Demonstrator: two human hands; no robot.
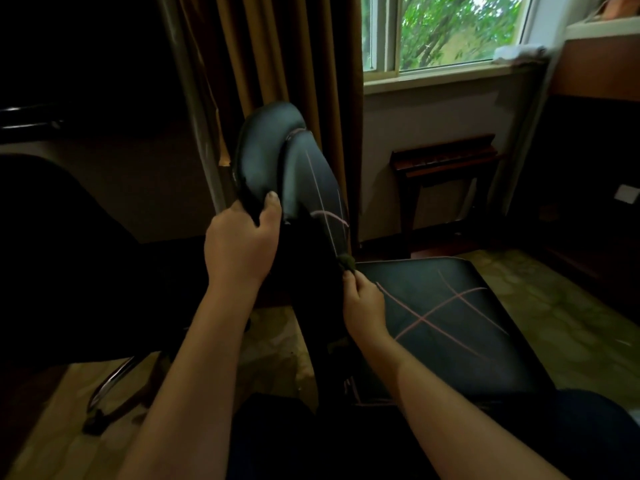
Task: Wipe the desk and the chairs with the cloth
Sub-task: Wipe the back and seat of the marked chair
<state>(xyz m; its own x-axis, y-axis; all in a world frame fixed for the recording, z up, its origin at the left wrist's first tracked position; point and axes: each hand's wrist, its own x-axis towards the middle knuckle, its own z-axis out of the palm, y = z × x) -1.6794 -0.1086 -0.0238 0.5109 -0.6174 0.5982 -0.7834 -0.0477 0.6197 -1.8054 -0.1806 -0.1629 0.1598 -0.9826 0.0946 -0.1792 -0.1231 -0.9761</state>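
Dim room, window [446,29] and curtain [277,46] behind: chair back steadied for wiping at the seat joint.

Left hand [242,244] grips the side edge of the backrest [311,174], thumb on the front face and fingers wrapped behind, probably to stop the padded back swinging or turning under wiping pressure. Right hand [365,308] pinches the cloth [347,262] between narrow fingertips. The cloth is bunched into a small dark wad and sits at the foot of the backrest, just above the rear edge of the seat [443,317]. The tight pinch probably serves to work a small tip along the seam, where a flat palm would not reach. The seat lies low at right, its stitched cross uncovered. A second chair [52,244] stands near at left on a chrome base [114,386]; whether it has been wiped cannot be told.
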